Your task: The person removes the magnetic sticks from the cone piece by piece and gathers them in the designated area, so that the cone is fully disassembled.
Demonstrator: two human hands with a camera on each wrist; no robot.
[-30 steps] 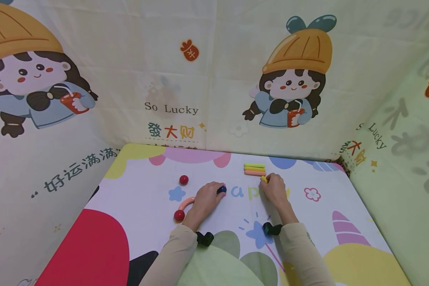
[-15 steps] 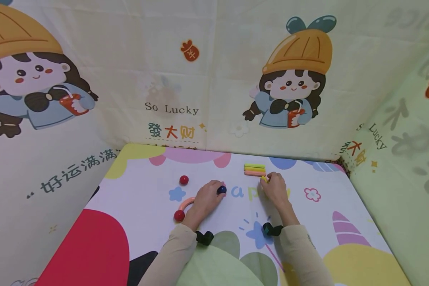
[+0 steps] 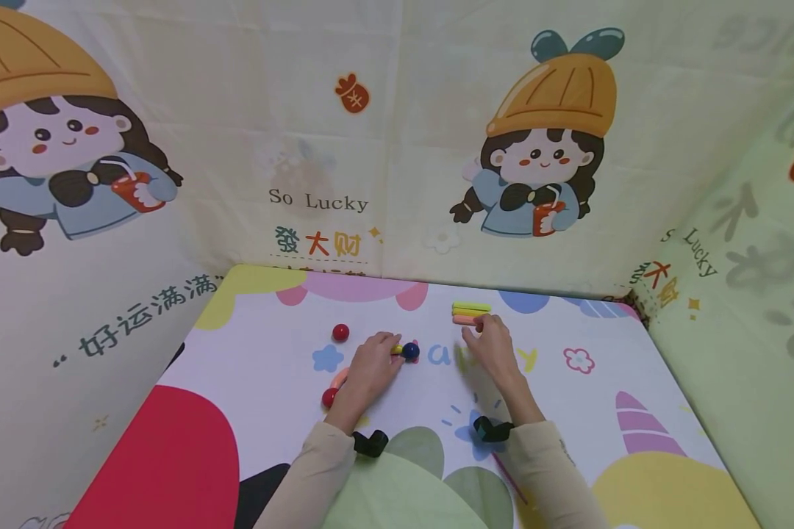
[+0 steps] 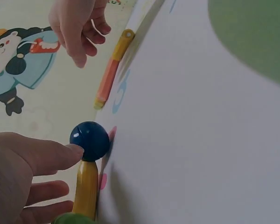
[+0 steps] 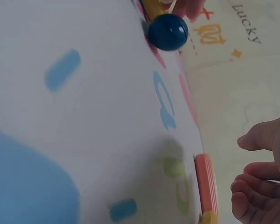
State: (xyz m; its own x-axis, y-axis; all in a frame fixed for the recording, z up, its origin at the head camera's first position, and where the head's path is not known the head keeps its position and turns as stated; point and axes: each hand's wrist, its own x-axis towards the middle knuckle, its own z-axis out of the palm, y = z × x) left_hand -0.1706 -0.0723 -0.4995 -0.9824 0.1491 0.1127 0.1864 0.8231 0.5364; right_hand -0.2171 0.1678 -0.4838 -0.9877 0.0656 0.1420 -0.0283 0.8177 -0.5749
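In the head view, my left hand (image 3: 368, 371) is around a yellow stick (image 3: 397, 350) with a dark blue ball (image 3: 411, 351) at its end. Up close in the left wrist view, the thumb lies across the edge of the blue ball (image 4: 89, 141); the other fingers stand apart from the yellow stick (image 4: 85, 191). Something rounded and green (image 4: 74, 218) shows below it. My right hand (image 3: 492, 349) hovers by a pink stick (image 3: 463, 320), fingers loosely bent and holding nothing. A yellow piece with a hole (image 4: 123, 44) appears in line with the pink stick (image 4: 107, 79).
Behind the pink stick lie a yellow stick (image 3: 471, 313) and a yellow-green stick (image 3: 471, 306). One red ball (image 3: 340, 333) sits left; another red ball (image 3: 329, 398) touches a curved pink piece (image 3: 339, 379) partly covered by my left hand. Printed cloth walls (image 3: 397, 147) enclose the table.
My right hand has left the small yellow piece it pinched and moved slightly left and back. My left hand has drawn left and its fingers have loosened, uncovering the blue ball and yellow stick.
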